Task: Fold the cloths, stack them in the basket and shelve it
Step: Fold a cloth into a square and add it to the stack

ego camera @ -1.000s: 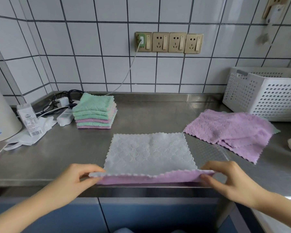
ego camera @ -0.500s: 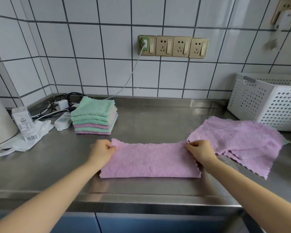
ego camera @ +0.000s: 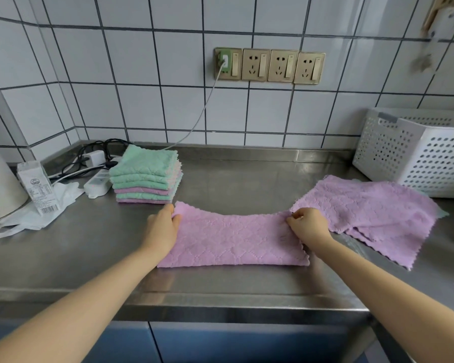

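Nearest the counter's front edge, a purple cloth [ego camera: 233, 241] is lying on the steel countertop [ego camera: 63, 258] as a long strip, already doubled over once. The left hand [ego camera: 163, 227] is pinching the strip's far left corner, fingers curled closed on the fabric, while the right hand [ego camera: 308, 226] is gripping the far right corner between thumb and fingertips. Both far corners are being drawn up to the fold line, so the step in hand looks like squaring off the first half-fold. The next move is probably calling for one end to be carried across onto the other, edges matched, to make a square like those already done.

Just beyond the right hand, a loose heap of purple cloths [ego camera: 372, 213] is waiting unfolded, its near edge touching or overlapping the strip's right end; exactly how many are lying there is hard to tell. Beyond the left hand, a stack of folded cloths [ego camera: 146, 178], green and purple, is sitting near the wall corner. Left of it, a power strip [ego camera: 97, 183], a small carton [ego camera: 38, 187] and white plastic gloves [ego camera: 37, 213] are cluttering the counter.

Farthest right, the white perforated basket [ego camera: 414, 158] is standing against the tiled wall [ego camera: 142, 106], well apart from the folded stack, so stacking and shelving are not yet begun.
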Available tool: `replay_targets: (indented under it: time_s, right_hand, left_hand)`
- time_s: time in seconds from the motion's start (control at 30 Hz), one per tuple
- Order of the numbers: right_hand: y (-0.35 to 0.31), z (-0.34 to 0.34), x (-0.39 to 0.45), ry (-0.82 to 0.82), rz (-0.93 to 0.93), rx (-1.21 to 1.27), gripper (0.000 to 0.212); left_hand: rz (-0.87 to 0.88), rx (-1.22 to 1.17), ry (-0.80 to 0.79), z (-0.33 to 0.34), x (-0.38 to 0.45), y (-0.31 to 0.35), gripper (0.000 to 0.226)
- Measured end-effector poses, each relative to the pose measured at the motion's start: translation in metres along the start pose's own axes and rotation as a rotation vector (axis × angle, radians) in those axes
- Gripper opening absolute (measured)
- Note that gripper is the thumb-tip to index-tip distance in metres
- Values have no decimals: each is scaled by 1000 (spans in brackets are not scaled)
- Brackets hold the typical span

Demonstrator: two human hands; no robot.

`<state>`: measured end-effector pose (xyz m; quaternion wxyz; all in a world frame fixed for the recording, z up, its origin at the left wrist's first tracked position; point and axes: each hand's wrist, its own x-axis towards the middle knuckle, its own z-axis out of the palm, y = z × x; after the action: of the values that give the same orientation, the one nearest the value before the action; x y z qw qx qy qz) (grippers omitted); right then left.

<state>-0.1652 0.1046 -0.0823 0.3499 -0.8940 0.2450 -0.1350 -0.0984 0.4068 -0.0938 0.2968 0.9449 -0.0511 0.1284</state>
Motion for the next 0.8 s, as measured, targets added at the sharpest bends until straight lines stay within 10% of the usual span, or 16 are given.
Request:
replay_targets:
  time_s: [0.3,0.43,0.6,0.8]
  right_hand:
    - [-11,-8,-4,-55,-4,-133,31]
    - [-17,-20,-33,-53,-456,-373,35]
    - [-1,-15,-94,-418,-869,-326,39]
    - [31,-36,-105,-445,-896,-331,39]
  left_hand:
    - [-1,244,-85,-9,-4,15,16]
    - [379,429,62,-16,-23,27,36]
    - [557,183,-550,-11,-81,43,59]
    - [583,292,-682,-26,-99,13,76]
